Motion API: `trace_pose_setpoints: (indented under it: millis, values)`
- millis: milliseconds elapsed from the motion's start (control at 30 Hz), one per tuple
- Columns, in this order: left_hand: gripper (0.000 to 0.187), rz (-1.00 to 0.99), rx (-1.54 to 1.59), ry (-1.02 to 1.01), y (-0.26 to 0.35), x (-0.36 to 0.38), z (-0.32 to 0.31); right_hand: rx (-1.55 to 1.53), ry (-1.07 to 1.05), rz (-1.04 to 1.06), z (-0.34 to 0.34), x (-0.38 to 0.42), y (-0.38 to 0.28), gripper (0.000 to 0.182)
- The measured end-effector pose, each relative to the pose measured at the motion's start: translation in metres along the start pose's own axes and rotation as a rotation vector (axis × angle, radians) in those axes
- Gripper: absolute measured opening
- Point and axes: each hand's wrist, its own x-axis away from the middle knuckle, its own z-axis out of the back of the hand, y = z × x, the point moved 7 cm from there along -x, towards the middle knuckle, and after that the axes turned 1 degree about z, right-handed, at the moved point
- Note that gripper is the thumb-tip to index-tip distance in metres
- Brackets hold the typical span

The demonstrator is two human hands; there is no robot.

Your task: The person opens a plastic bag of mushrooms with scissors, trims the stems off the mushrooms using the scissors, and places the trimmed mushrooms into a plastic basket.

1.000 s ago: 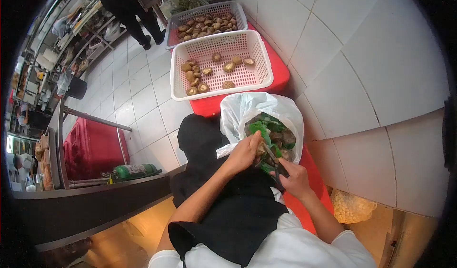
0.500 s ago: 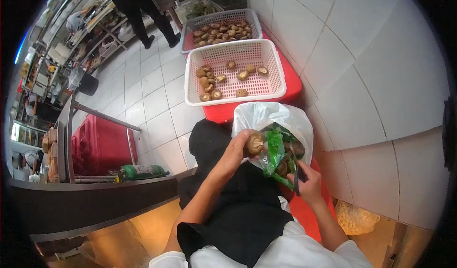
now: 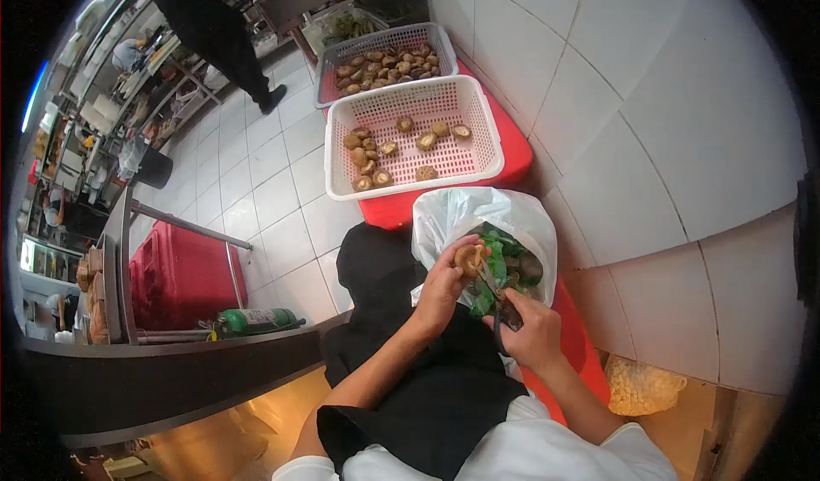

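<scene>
A brown shiitake mushroom (image 3: 468,260) is pinched in my left hand (image 3: 442,289), its underside turned toward the blades. My right hand (image 3: 533,331) grips a pair of scissors (image 3: 498,297) with dark handles, the blade tips at the mushroom's stem. Just beyond both hands lies an open white plastic bag (image 3: 444,216) with green plastic inside and more mushrooms (image 3: 527,267) in it. Farther forward, a white perforated basket (image 3: 342,173) holds several mushrooms, some with the underside up.
Behind the white basket stands a grey basket (image 3: 325,96) full of mushrooms. Both rest on a red surface (image 3: 517,152) along the tiled wall (image 3: 632,182). To the left are a metal-framed table (image 3: 126,267), a red bin (image 3: 179,267) and a green cylinder (image 3: 256,319). A person (image 3: 213,32) stands farther off.
My left hand has turned the mushroom so its underside shows. My right hand has brought the scissors up to its stem. The person at the back has shifted left in view.
</scene>
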Motion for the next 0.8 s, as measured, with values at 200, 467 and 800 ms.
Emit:
trace_pose_setpoints:
  millis: [200,467,800]
  values:
    - [0.066,-0.014,0.004,-0.004,-0.010,0.000,-0.010,-0.012,-0.018,-0.033,-0.006,0.004,0.007,0.051]
    - [0.063,-0.091,-0.128,0.060,-0.023,0.004,-0.001,0.032,0.006,0.035,-0.022,0.011,0.014,0.050]
    - [0.062,-0.035,0.018,0.089,-0.023,0.001,0.003,0.042,0.053,0.077,-0.021,0.013,0.016,0.052]
